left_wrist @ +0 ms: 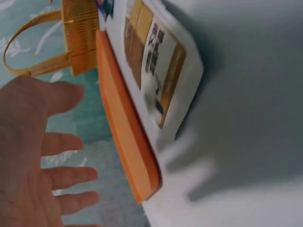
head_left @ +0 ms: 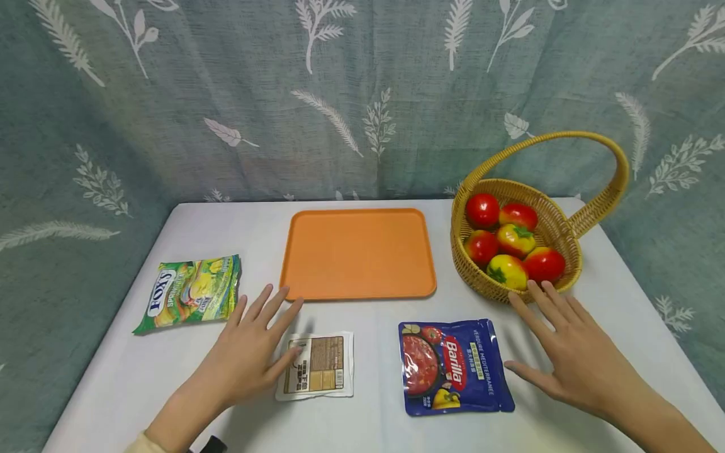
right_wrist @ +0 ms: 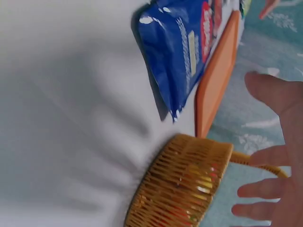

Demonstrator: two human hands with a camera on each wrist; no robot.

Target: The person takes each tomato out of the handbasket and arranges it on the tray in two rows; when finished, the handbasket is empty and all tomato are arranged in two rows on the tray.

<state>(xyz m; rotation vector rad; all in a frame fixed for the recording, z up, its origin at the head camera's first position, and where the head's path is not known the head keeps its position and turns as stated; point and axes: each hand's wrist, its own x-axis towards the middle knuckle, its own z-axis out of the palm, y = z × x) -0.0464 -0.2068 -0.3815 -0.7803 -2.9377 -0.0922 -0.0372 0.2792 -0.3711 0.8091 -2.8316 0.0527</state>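
Note:
My left hand (head_left: 249, 355) is held over the table with its fingers spread, holding nothing. Its thumb overlaps the left part of a small white-and-brown packet (head_left: 325, 365) in the head view. My right hand (head_left: 572, 355), fingers also spread, hovers at the right between a blue Barilla sauce pouch (head_left: 453, 368) and the wicker basket (head_left: 573, 267). Its fingertips overlap the basket's front rim in the head view. Both hands cast shadows on the tabletop, seen in the wrist views. The pouch (right_wrist: 173, 52) lies flat, as does the packet (left_wrist: 154, 61).
An orange tray (head_left: 359, 255) lies at the back middle of the white table (head_left: 374, 434). Several red and yellow fruits or peppers (head_left: 514, 239) fill the basket, whose tall handle arches up. A green Fox's candy bag (head_left: 192, 292) lies at the left. A patterned curtain (head_left: 340, 94) hangs behind.

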